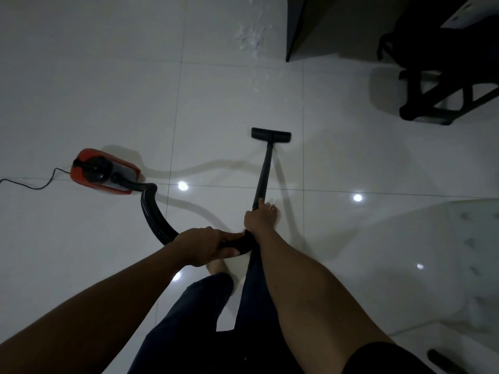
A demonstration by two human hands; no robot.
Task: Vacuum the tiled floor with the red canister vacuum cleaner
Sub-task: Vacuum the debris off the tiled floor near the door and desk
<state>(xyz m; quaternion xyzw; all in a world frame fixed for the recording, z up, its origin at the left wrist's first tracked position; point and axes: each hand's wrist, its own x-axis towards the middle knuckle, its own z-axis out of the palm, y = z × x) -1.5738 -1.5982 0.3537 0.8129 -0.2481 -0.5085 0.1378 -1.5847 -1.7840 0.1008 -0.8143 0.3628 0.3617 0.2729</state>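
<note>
On the tiled floor (108,76): red canister vacuum cleaner (105,171) sits at the left, well apart from the person; its black cord (35,183) trails off to the left edge
Hose (151,211): ribbed and black; curves from the canister's front round toward the person
Left hand (201,245): fingers curled over the bent handle end of the hose, gripping it
Right hand (255,217): wrapped round the upper part of the wand (263,174); one finger seems to lie along the tube, though the dim light leaves that unsure
Floor head (270,134): flat on the tiles at the wand's far end, ahead of the person
White debris (249,39): scattered farther ahead; beside a dark cabinet panel (297,25)
Black chair (437,85): upper right; apart from the floor head
</note>
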